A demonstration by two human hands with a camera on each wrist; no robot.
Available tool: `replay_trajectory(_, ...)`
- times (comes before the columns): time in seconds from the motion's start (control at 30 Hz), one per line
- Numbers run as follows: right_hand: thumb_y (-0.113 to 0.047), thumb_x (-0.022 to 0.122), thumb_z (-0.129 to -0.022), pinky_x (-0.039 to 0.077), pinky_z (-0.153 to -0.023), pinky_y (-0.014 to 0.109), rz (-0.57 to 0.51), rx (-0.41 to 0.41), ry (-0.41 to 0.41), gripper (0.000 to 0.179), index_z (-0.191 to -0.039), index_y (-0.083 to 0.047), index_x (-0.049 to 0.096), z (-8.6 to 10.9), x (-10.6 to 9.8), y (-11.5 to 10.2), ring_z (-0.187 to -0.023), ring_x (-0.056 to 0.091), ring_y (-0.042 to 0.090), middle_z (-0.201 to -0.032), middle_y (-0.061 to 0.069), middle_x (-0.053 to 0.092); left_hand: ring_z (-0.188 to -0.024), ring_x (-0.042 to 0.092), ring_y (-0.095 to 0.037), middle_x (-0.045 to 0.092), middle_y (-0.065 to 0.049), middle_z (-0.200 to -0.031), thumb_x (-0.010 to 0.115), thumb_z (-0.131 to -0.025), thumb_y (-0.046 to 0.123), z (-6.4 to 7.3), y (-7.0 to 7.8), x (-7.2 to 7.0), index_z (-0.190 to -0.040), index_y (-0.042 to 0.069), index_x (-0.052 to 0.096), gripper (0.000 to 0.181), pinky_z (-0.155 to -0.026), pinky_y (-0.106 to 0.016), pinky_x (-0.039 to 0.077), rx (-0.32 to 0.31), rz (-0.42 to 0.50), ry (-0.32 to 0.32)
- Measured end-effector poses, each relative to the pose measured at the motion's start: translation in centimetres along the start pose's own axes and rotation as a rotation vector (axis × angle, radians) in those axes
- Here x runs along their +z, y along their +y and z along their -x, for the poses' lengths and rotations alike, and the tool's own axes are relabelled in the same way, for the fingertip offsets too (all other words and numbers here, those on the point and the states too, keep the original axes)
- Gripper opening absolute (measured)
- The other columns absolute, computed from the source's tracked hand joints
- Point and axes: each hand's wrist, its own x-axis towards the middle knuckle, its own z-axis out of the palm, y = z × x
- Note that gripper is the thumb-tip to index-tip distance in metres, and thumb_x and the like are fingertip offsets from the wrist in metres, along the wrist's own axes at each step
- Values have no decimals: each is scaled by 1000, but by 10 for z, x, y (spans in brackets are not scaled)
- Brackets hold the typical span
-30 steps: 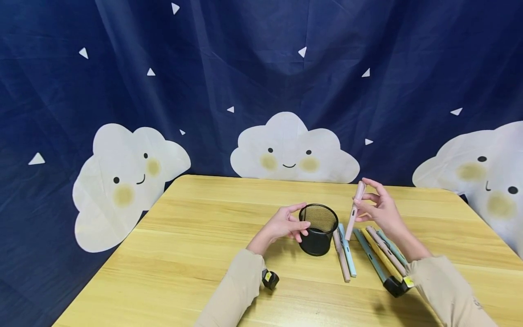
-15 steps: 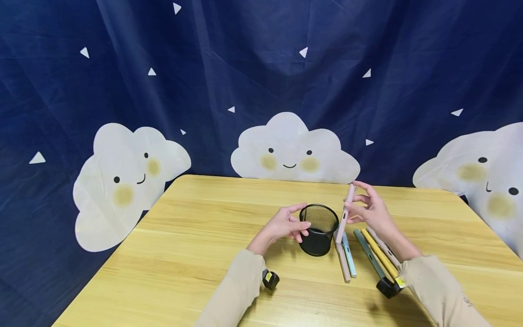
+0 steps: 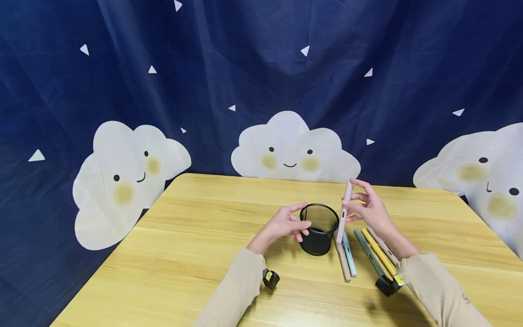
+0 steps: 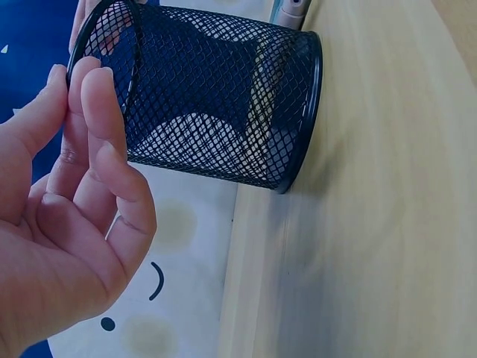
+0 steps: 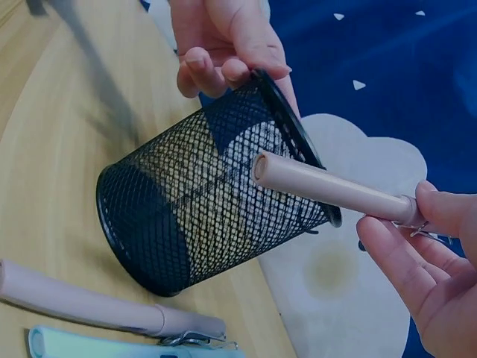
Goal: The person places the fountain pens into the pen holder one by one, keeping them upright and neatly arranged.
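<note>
My left hand pinches the rim of a black mesh pen holder, which stands upright on the table. Seen in the left wrist view, the thumb and fingertips meet at the rim of the holder. My right hand holds a pale pink pen near its upper end, clip side toward the hand. The pen is steeply tilted, its lower end just right of the holder. In the right wrist view this pen crosses in front of the mesh, outside the holder; whether it touches is unclear.
Beside the holder lie another pink pen and a light blue pen. Further right, partly under my right forearm, are a grey-green pen, a yellow pen and a pinkish pen. A cloud-print curtain hangs behind the table.
My right hand has moved left with the pink pen, bringing it close to the holder's right side; it barely moves in the last half second. The left hand and holder stay put.
</note>
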Motion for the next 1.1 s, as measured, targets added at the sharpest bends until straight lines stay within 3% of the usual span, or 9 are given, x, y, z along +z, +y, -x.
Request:
replay_trajectory(0.3, 5, 55, -85, 52, -52, 34, 1, 11, 7, 50, -126, -17, 36, -5, 3, -4, -61, 62, 15, -85, 3, 60, -45, 57, -15, 64, -10, -66, 63, -84, 9, 0, 1, 0, -140, 9, 29, 66, -43, -24, 41, -3, -9, 7)
replay_trajectory(0.63, 6, 54, -86, 53, -52, 33, -99, 12, 52, 46, -123, -16, 37, -5, 12, -8, -60, 62, 16, -82, 3, 58, -45, 57, -15, 65, -12, -67, 63, -83, 8, 2, 1, 0, -140, 6, 29, 66, -46, -28, 45, 4, 1, 1)
replay_trajectory(1.1, 5, 56, -84, 53, -52, 33, -116, -61, 89, 50, -124, -17, 36, -13, 21, -1, -59, 63, 15, -80, 2, 58, -45, 57, -15, 64, -10, -66, 63, -83, 8, 2, 2, -1, -139, 8, 30, 65, -48, -29, 46, -7, 18, -9)
